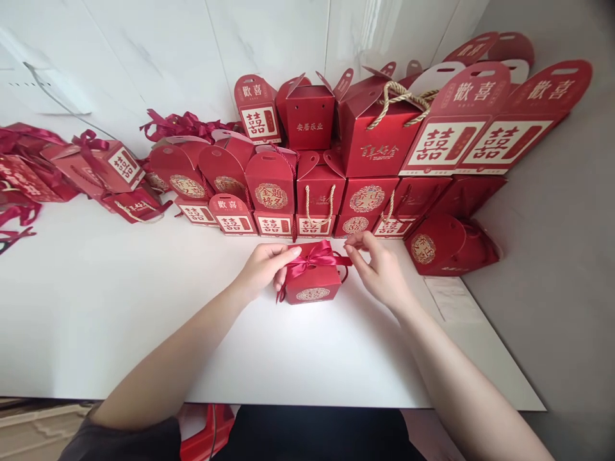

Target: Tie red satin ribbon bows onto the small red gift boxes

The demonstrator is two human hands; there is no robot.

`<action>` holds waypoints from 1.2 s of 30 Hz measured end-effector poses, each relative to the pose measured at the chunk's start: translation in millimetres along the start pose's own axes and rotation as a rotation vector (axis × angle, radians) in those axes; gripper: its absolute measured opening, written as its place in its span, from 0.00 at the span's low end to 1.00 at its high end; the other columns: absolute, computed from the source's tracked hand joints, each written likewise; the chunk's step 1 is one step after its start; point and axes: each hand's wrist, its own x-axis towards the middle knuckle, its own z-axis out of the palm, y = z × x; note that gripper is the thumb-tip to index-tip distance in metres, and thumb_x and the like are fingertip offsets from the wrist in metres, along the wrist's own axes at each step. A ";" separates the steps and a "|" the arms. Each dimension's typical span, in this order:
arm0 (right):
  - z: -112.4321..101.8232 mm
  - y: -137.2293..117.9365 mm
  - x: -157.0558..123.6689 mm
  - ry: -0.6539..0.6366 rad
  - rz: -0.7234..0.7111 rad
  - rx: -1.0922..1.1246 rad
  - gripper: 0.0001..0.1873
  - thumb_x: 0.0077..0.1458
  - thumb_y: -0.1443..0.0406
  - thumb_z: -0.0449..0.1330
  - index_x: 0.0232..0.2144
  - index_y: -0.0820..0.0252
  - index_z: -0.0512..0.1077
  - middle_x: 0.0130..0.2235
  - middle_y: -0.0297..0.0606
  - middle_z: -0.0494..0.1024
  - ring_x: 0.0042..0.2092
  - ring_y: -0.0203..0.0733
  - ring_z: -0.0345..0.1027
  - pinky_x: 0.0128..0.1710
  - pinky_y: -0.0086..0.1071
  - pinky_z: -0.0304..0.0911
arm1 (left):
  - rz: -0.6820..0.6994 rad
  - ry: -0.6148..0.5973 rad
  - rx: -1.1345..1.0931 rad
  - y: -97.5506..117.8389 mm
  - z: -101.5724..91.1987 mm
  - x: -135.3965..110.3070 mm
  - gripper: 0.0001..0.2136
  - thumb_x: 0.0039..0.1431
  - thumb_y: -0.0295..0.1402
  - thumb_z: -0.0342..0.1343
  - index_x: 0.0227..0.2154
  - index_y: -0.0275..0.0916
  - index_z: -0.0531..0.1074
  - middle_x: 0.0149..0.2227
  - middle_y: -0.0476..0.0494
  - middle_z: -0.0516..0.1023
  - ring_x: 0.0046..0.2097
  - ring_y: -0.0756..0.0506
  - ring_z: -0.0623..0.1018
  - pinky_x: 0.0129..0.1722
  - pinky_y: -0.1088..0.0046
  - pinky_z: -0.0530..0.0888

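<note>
A small red gift box (312,282) with a gold round emblem on its front stands on the white table (144,320) just in front of me. A red satin ribbon (314,255) is tied in a bow on top of it. My left hand (263,266) rests against the box's left side, fingers pinched on the left part of the bow. My right hand (379,266) is to the right of the box, its thumb and forefinger pinching the ribbon's right end.
Rows of red gift boxes and bags (365,160), some with rope handles, are stacked along the back against the white wall. More boxes with loose red ribbons (96,166) lie at the back left. The table's right edge (500,346) borders a grey floor.
</note>
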 end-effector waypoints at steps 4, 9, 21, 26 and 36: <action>11.7 -27.1 -9.0 0.116 -0.388 -0.295 0.03 0.63 0.64 0.56 0.38 0.57 0.68 0.38 0.42 0.76 0.42 0.48 0.66 0.44 0.43 0.59 | 0.010 -0.067 -0.034 -1.6 -10.5 6.2 0.21 0.56 0.45 0.60 0.18 0.36 0.63 0.11 0.58 0.57 0.14 0.58 0.55 0.15 0.79 0.50; 56.8 -50.1 -18.4 -0.036 -0.673 -0.523 0.12 0.64 0.62 0.55 0.48 0.56 0.69 0.48 0.43 0.76 0.49 0.48 0.66 0.59 0.50 0.50 | -0.018 -0.086 -0.087 -3.6 -13.3 9.3 0.21 0.53 0.46 0.62 0.18 0.36 0.64 0.13 0.56 0.59 0.16 0.56 0.58 0.16 0.78 0.51; 50.6 -46.5 -23.3 -0.168 -0.585 -0.057 0.05 0.65 0.68 0.53 0.42 0.55 0.67 0.44 0.38 0.79 0.49 0.43 0.68 0.49 0.41 0.59 | 0.086 -0.008 0.102 -1.1 -12.2 5.5 0.23 0.47 0.45 0.66 0.17 0.36 0.59 0.17 0.56 0.61 0.20 0.56 0.62 0.20 0.79 0.58; 24.3 -44.0 -21.2 -0.293 -0.409 0.172 0.03 0.65 0.67 0.54 0.36 0.56 0.67 0.37 0.39 0.76 0.41 0.42 0.67 0.44 0.38 0.63 | 0.049 -0.029 0.114 -1.2 -10.7 4.5 0.18 0.47 0.45 0.66 0.22 0.36 0.68 0.19 0.53 0.68 0.22 0.52 0.68 0.21 0.77 0.64; -6.5 -43.7 -16.4 -0.717 -0.289 0.256 0.05 0.62 0.64 0.59 0.35 0.56 0.74 0.33 0.36 0.79 0.34 0.39 0.69 0.37 0.35 0.65 | 0.066 -0.077 0.159 -1.9 -8.2 3.1 0.17 0.46 0.44 0.67 0.24 0.35 0.71 0.21 0.53 0.68 0.24 0.53 0.68 0.24 0.77 0.66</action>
